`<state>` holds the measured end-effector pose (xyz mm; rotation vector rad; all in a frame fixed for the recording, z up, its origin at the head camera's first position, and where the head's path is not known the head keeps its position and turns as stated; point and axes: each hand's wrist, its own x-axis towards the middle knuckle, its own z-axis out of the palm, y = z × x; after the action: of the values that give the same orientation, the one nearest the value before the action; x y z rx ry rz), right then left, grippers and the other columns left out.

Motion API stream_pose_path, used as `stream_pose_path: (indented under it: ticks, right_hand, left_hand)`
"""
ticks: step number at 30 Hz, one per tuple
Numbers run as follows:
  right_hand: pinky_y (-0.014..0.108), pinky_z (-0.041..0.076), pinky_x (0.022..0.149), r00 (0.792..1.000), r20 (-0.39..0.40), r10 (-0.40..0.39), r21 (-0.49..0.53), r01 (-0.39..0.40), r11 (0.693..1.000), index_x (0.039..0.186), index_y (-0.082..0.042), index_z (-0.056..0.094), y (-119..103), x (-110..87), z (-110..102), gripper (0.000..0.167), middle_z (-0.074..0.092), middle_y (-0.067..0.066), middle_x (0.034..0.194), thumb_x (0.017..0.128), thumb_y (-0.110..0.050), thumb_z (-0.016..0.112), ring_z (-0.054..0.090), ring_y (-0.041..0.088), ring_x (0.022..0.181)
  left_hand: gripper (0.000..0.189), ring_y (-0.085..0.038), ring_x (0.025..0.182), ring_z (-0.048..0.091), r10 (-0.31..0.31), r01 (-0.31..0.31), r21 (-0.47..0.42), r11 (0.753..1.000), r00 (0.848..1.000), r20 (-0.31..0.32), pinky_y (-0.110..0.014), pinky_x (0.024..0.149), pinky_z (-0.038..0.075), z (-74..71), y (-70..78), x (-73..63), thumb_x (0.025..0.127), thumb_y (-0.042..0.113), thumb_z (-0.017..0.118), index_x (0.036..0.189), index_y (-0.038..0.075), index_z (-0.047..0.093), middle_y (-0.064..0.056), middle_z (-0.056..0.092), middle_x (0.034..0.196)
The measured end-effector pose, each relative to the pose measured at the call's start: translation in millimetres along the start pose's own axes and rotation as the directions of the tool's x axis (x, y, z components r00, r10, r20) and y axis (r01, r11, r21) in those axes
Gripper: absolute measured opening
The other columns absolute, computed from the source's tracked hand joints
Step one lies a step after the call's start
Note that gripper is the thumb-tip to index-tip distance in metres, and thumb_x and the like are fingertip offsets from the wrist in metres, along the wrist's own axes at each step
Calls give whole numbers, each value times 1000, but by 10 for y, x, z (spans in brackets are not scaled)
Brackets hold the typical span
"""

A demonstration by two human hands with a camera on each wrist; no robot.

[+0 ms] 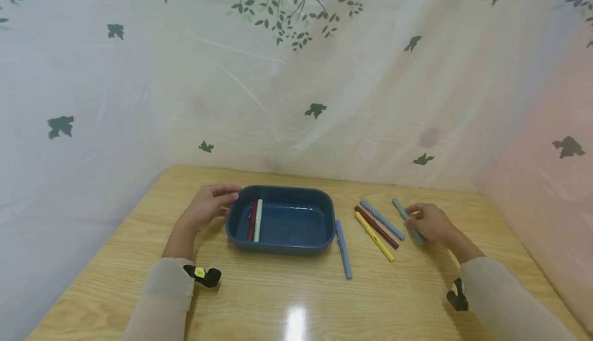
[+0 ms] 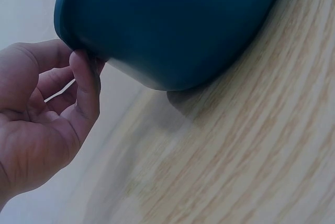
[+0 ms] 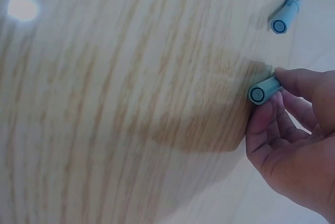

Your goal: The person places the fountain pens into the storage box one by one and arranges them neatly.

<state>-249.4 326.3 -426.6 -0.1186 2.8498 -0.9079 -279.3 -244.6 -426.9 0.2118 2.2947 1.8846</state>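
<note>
My left hand (image 1: 208,208) grips the left rim of a dark blue rectangular box (image 1: 296,248); its thumb and fingers meet at that rim in the left wrist view. Inside the box, at its left end, a dark red pen (image 1: 252,221) and a pale green pen (image 1: 258,221) lie side by side. On the right, my right hand (image 1: 431,221) pinches a grey-green pen (image 1: 398,206) between thumb and fingers. That pen lies at or just above the tabletop, its flat round end facing the right wrist camera.
Left of the right hand lie a blue pen (image 1: 384,221), a dark red pen (image 1: 380,230) and a yellow pen (image 1: 376,239), close together. Another blue pen (image 1: 344,251) lies against the box's right side. A patterned curtain (image 1: 287,124) hangs behind the wooden table (image 1: 259,300).
</note>
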Motion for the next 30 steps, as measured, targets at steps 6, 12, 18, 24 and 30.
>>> stream_pose_path:
  ticks: [6,12,18,24,30]
  right_hand:
    - [44,57,76,999,32,-7,25,6,1000,136,11,52,-19,-6,-19,42,68,27,113,103,-14,60,67,33,97]
    - [44,56,77,999,38,-20,44,19,999,137,11,50,-35,-15,-38,42,68,27,113,104,-13,59,67,34,97]
    - [46,55,79,999,32,-30,28,29,999,138,9,50,-69,28,-60,42,65,27,116,104,-14,58,65,35,100]
    - [45,56,76,997,33,-76,24,76,997,138,9,50,-162,134,-103,41,65,27,114,105,-13,56,66,33,95]
    - [42,56,72,992,40,-121,32,119,992,139,9,50,-334,261,-131,42,66,25,110,103,-12,57,66,29,89]
  left_hand:
    - [40,-14,94,65,-3,3,0,1000,1000,-2,-30,78,58,5,2,-11,103,16,63,138,-5,59,-5,67,117]
    - [41,-14,95,65,1,-1,1,1000,1000,-2,-31,79,58,6,0,-24,103,17,63,138,-5,59,-9,66,120]
    - [40,-14,95,66,8,-8,6,1000,1000,-8,-31,79,59,26,9,-13,103,16,63,137,-5,59,-10,67,120]
    - [39,-14,95,66,-8,7,-5,1000,1000,-20,-31,77,59,34,-1,46,103,14,63,137,-6,59,-11,66,121]
    - [40,-14,95,66,-20,20,1,1000,999,-27,-31,78,59,30,-9,88,103,14,63,137,-6,59,-13,67,122]
